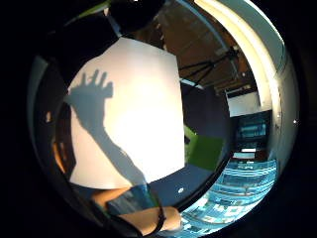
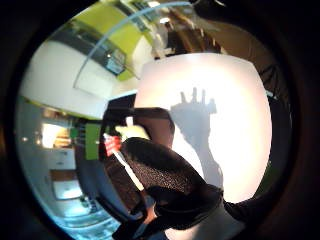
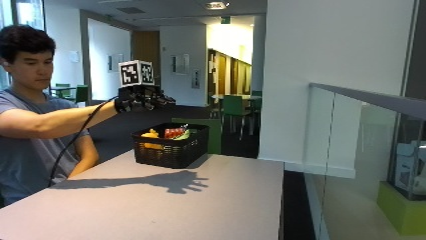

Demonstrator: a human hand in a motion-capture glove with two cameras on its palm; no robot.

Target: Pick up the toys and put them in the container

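Observation:
In the outside view my gloved right hand (image 3: 142, 99) hangs in the air above the table (image 3: 219, 200), fingers relaxed and holding nothing. Its spread-finger shadow (image 3: 174, 181) falls on the tabletop. Below and slightly beyond the hand, a black mesh basket (image 3: 170, 149) stands at the table's far end. Inside it lie a yellow toy (image 3: 150, 134), a red toy (image 3: 174, 132) and a green toy (image 3: 187, 134). The thumb side palm view shows the basket (image 2: 150, 117) with the yellow toy (image 2: 131, 131) and red toy (image 2: 112, 145), partly behind the glove's thumb (image 2: 165, 177).
The tabletop (image 1: 138, 104) carries only the hand's shadow (image 1: 92, 93). A glass railing (image 3: 353, 135) runs along the right side. A white wall (image 3: 333, 60) and green chairs (image 3: 234, 107) stand behind the basket. The person sits at the table's left.

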